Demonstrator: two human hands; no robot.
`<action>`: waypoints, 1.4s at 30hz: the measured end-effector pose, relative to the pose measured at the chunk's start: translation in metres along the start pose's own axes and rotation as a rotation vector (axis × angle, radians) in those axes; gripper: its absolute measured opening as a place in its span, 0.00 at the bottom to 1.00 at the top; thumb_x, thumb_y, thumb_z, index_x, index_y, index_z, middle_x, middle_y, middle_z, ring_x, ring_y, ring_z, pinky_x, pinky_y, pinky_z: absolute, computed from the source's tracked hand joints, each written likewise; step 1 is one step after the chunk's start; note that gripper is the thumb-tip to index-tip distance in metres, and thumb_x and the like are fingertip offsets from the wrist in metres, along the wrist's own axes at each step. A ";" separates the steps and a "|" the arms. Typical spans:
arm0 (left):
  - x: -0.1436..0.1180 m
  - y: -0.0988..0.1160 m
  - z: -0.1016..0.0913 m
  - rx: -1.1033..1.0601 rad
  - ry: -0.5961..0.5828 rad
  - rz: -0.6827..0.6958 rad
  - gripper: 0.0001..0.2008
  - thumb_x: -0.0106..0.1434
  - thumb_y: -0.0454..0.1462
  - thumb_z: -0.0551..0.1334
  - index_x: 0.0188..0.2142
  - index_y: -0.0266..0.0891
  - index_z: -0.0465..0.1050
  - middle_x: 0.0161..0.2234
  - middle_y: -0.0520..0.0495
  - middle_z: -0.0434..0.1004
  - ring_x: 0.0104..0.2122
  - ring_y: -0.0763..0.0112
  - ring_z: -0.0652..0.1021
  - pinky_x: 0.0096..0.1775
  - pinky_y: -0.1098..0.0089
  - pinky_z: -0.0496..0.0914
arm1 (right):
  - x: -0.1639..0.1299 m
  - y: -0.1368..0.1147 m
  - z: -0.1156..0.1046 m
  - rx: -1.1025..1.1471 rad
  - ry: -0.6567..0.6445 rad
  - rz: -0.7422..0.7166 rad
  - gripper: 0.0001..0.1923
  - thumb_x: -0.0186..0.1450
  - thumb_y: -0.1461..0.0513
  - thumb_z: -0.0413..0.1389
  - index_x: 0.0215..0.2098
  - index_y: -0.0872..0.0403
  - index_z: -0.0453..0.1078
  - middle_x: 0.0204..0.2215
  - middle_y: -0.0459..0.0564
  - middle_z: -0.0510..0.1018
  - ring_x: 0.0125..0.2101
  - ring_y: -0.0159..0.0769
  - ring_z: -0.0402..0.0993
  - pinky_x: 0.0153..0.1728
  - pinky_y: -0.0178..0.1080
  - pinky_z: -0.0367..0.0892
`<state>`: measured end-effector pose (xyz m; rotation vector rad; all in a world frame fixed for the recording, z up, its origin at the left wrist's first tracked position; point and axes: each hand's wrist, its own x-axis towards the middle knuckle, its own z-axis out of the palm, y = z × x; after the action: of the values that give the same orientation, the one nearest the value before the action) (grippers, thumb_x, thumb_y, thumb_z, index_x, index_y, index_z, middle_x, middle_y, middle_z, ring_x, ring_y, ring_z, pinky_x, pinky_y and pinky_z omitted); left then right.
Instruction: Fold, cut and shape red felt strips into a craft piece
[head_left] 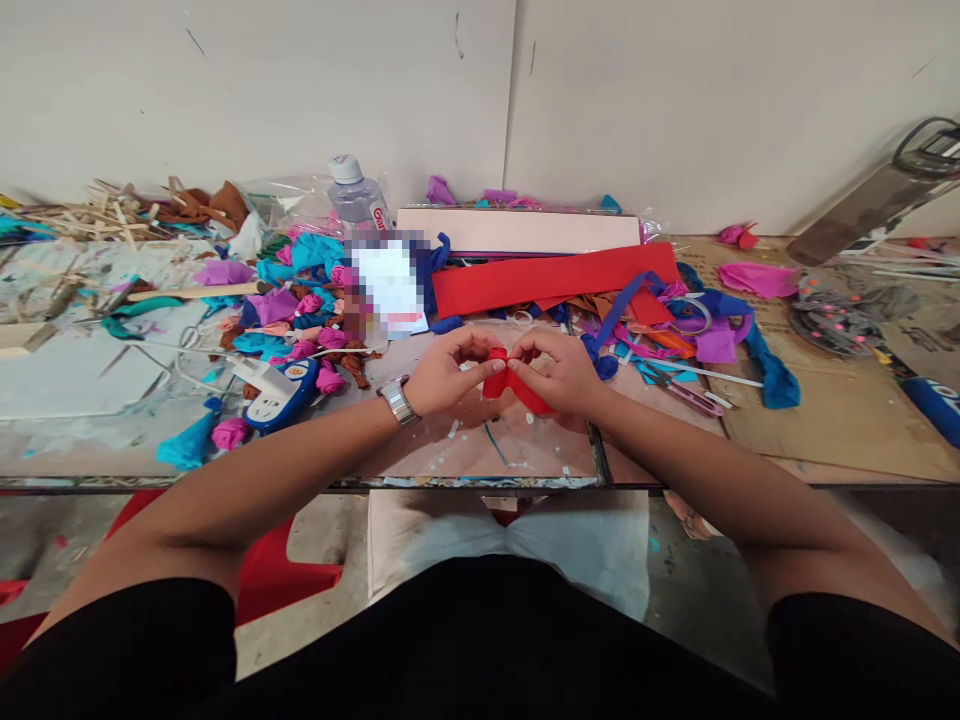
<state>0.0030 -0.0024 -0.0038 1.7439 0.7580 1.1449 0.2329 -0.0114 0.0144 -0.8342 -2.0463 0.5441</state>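
Observation:
Both of my hands meet over the middle of the worktable. My left hand, with a metal watch on its wrist, pinches one end of a red fabric strip. My right hand grips the other side of the same strip, which is folded or rolled between my fingertips. Behind my hands lies a long red fabric sheet and a pale pink board.
Scraps of pink, blue, purple and teal fabric litter the left and right. A blue-white power strip lies at the left, a clear bottle at the back, scissors at the right, wooden sticks far left, cardboard right.

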 end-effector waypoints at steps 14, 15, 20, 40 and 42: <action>-0.001 0.001 -0.003 0.027 -0.070 0.037 0.19 0.69 0.49 0.72 0.50 0.38 0.81 0.44 0.40 0.87 0.40 0.65 0.85 0.44 0.64 0.79 | -0.001 0.000 0.001 0.019 0.003 0.048 0.20 0.73 0.45 0.60 0.36 0.51 0.77 0.32 0.49 0.83 0.32 0.37 0.76 0.36 0.41 0.70; -0.001 0.002 -0.003 0.021 -0.076 0.039 0.19 0.69 0.50 0.71 0.50 0.38 0.81 0.45 0.40 0.87 0.40 0.64 0.85 0.44 0.64 0.79 | -0.001 -0.001 0.001 0.021 0.010 0.057 0.21 0.72 0.43 0.60 0.36 0.51 0.77 0.32 0.49 0.83 0.31 0.37 0.76 0.35 0.41 0.70; -0.002 0.003 -0.002 -0.003 -0.092 0.052 0.19 0.69 0.48 0.72 0.52 0.40 0.80 0.46 0.40 0.86 0.42 0.65 0.85 0.45 0.64 0.79 | 0.000 -0.002 0.001 0.026 0.013 0.085 0.23 0.71 0.41 0.62 0.35 0.51 0.78 0.31 0.49 0.83 0.31 0.38 0.76 0.35 0.42 0.70; -0.006 0.006 0.002 -0.016 -0.032 0.003 0.20 0.67 0.48 0.74 0.49 0.39 0.76 0.44 0.42 0.85 0.43 0.66 0.84 0.49 0.65 0.77 | -0.003 0.002 0.001 -0.019 0.000 0.043 0.15 0.72 0.50 0.61 0.36 0.51 0.78 0.32 0.49 0.85 0.32 0.38 0.77 0.37 0.41 0.71; -0.006 0.006 0.002 -0.007 -0.031 0.006 0.19 0.69 0.48 0.72 0.51 0.39 0.75 0.45 0.42 0.85 0.43 0.67 0.85 0.50 0.64 0.77 | -0.003 0.003 0.001 -0.016 -0.003 0.045 0.15 0.72 0.49 0.62 0.37 0.51 0.78 0.33 0.49 0.85 0.32 0.38 0.77 0.37 0.41 0.71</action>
<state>0.0030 -0.0106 -0.0007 1.7551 0.7297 1.1203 0.2344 -0.0112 0.0105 -0.8910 -2.0414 0.5554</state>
